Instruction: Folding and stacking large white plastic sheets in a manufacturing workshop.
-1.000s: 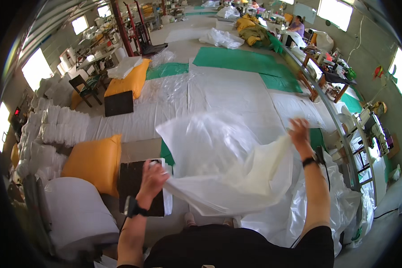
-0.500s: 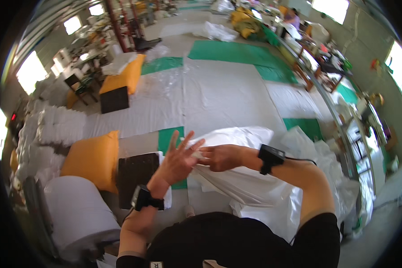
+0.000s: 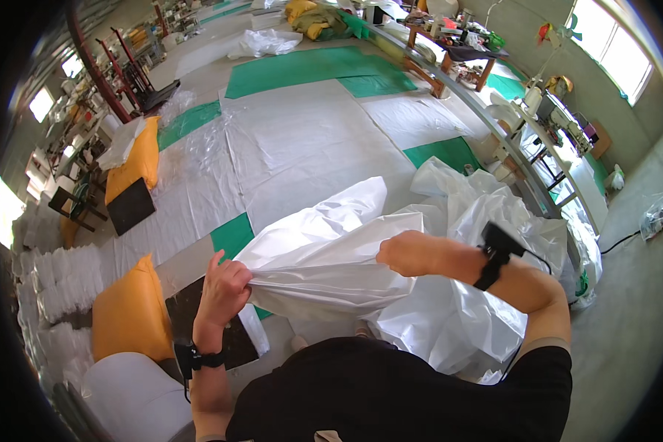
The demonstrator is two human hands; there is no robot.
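Observation:
A large white plastic bag [image 3: 324,250] is stretched between my two hands in front of my chest. My left hand [image 3: 223,289] pinches its left edge, fingers closed on the film. My right hand [image 3: 411,253] grips the bag's upper right fold; the forearm comes across from the right with a black wrist band [image 3: 496,254]. More crumpled white film [image 3: 464,324] hangs below and to the right of the bag. My dark shirt fills the lower middle of the view.
A yellow cushion [image 3: 129,317] and a dark flat board [image 3: 199,324] lie at my left. White bundles [image 3: 59,283] are stacked at far left. White sheets [image 3: 309,140] and green mats [image 3: 302,66] cover the floor ahead. A long bench [image 3: 523,147] runs along the right.
One second ago my right hand was stretched out high with the bag billowing. It then came in to my left hand, and now both hands grip the bag and hold it taut.

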